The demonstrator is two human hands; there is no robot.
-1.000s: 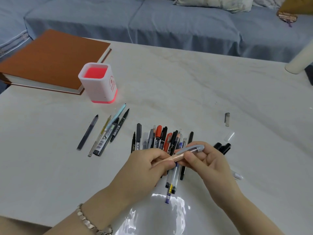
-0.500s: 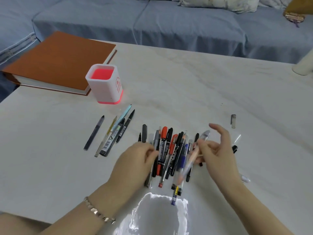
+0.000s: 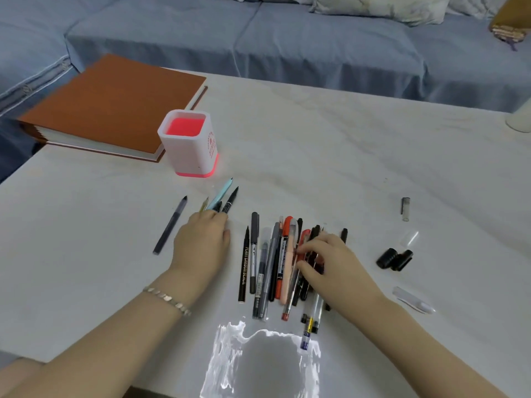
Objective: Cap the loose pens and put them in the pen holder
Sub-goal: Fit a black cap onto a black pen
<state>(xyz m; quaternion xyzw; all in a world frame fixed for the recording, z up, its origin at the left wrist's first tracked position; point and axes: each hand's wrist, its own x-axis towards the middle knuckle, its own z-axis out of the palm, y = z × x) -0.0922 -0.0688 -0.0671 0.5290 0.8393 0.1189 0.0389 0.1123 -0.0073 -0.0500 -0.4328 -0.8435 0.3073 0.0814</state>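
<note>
My left hand (image 3: 201, 242) lies palm down on the small group of pens (image 3: 227, 196) left of the main pile. Its fingers are bent over their lower ends, so only the tips stick out beyond my knuckles, pointing toward the far edge of the bench (image 3: 330, 145). I cannot tell whether the fingers grip any of them or only rest on top. A beaded bracelet (image 3: 168, 297) sits on that wrist, and a lone dark pen (image 3: 171, 225) lies just beside the hand, toward the left edge.

My right hand (image 3: 330, 262) is on the right side of the pile of pens (image 3: 267, 262), near the middle of the near edge. Its fingers are loosely spread and lightly bent, with the tips touching the red and black barrels and the thumb set apart below them. It lifts nothing. A peach pen (image 3: 288, 265) with a grey cap lies in the pile just beside the fingertips.

The pen holder (image 3: 188, 145), white with a pink inside, stands upright toward the far left corner, touching or just beside the corner of a brown book (image 3: 115, 101). Loose caps (image 3: 395, 258) lie scattered toward the right edge, apart from both hands.
</note>
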